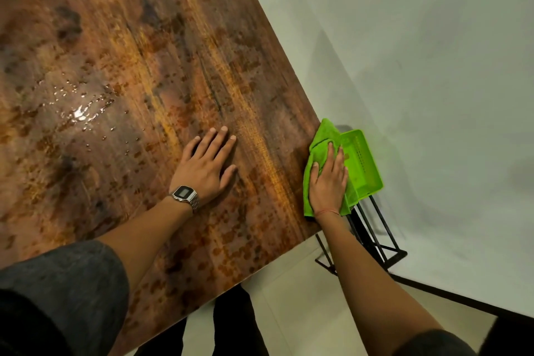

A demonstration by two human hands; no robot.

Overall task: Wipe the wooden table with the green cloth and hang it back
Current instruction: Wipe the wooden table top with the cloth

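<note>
My left hand (pixel 206 163) lies flat on the wooden table (pixel 130 66), palm down, fingers spread loosely and holding nothing, a digital wristwatch (pixel 185 195) on the wrist. My right hand (pixel 328 182) is at the table's right edge, palm pressed down on the green cloth (pixel 319 150) with fingers extended over it; I cannot tell whether they grip the fabric. The cloth is bunched and overhangs the edge, touching a green plastic basket (pixel 362 159) that sits on a black metal rack (pixel 375 237) just beside the table. Farther left on the tabletop, water droplets (pixel 83 113) glisten. Beyond is a white wall (pixel 419 52).
</note>
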